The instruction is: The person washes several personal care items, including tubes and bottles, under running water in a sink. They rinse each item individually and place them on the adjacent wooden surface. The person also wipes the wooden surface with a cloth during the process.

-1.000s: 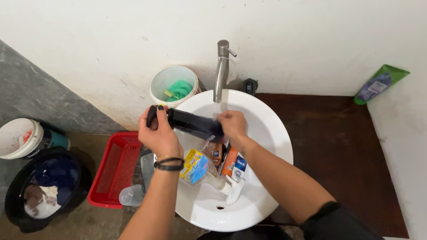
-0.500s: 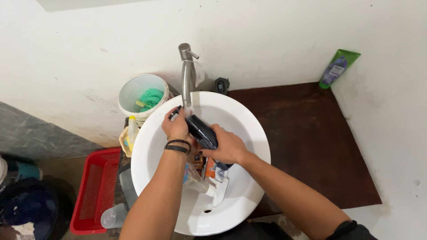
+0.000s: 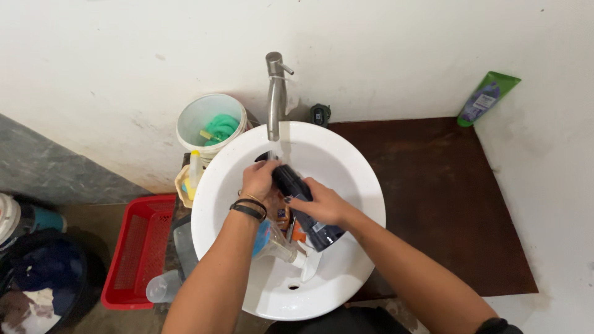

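Two hands meet over a round white sink (image 3: 362, 185), both gripping one dark, soft pouch-like item (image 3: 304, 204) held just under the spout of the steel tap (image 3: 275, 93). The left hand (image 3: 260, 180), with dark bands at the wrist, has its grip clamped on the item's upper end; the right hand (image 3: 322, 205) has its grip closed around the middle. Beneath them, inside the basin, lie a clear plastic bottle (image 3: 277, 246) and a few small colourful packets (image 3: 291, 226), partly hidden by the hands. The sink sits on a dark brown desk (image 3: 445, 204), where a green tube (image 3: 487, 99) leans against the wall. To the left stand a white bucket (image 3: 210, 124) holding something green and a red crate (image 3: 137, 250) on the floor.
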